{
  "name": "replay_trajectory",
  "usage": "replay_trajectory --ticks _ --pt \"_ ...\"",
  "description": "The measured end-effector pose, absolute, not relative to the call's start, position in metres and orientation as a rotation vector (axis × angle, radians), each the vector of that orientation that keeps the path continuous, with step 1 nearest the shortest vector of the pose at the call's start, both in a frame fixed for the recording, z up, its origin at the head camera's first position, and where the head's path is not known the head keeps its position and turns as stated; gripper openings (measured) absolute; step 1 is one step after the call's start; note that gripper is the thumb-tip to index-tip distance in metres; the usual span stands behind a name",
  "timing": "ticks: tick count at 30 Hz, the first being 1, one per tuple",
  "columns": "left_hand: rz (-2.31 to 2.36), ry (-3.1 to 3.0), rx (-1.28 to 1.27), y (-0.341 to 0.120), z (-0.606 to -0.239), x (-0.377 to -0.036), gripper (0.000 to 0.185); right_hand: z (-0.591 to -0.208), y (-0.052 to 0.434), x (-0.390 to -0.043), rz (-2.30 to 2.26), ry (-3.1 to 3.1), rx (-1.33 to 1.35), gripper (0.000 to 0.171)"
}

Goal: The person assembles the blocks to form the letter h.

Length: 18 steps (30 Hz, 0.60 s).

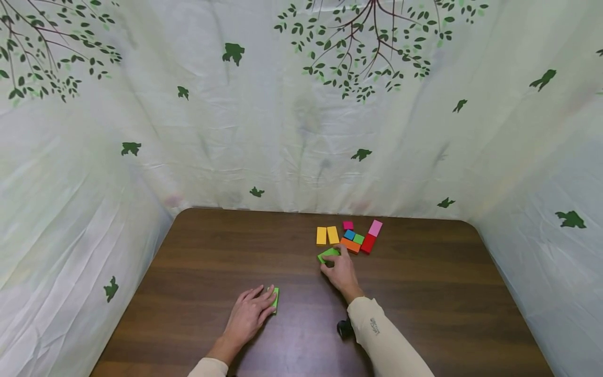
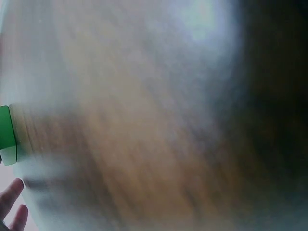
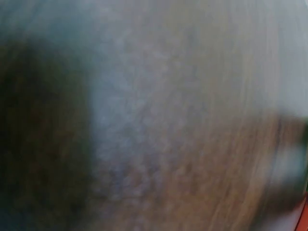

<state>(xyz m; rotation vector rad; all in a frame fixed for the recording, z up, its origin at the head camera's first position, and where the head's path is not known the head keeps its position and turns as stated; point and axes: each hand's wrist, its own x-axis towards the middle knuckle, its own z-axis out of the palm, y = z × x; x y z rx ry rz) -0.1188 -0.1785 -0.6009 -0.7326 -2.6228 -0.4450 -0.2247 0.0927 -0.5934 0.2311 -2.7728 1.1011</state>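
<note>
My right hand [image 1: 340, 269] holds a green block [image 1: 327, 255] on the brown table [image 1: 424, 293], just in front of a cluster of flat blocks. The cluster has two yellow blocks [image 1: 327, 235], an orange block [image 1: 350, 244], a red block [image 1: 368, 243], a pink block [image 1: 375, 228], and small magenta, blue and green squares. My left hand [image 1: 249, 314] lies flat on the table with its fingers straight, touching a second green block [image 1: 275, 299]. That block shows at the left edge of the left wrist view [image 2: 6, 134]. The right wrist view is a blur of table.
White cloth printed with green leaves and birds [image 1: 301, 131] walls the table at the back and both sides. A small dark object [image 1: 344, 328] sits under my right sleeve. Bare wood lies to the left and right of the blocks.
</note>
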Motion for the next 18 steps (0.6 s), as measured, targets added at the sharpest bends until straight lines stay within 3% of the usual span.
replay_trajectory --ticks 6,18 --pt "-0.422 -2.579 -0.748 -0.180 -0.604 -0.119 0.036 -0.596 0.091 -0.225 0.975 -2.773 0.267 0.023" --pt "-0.496 -2.677 -0.688 -0.179 -0.601 -0.118 0.037 -0.595 0.077 -0.222 1.186 -2.772 0.381 0.017"
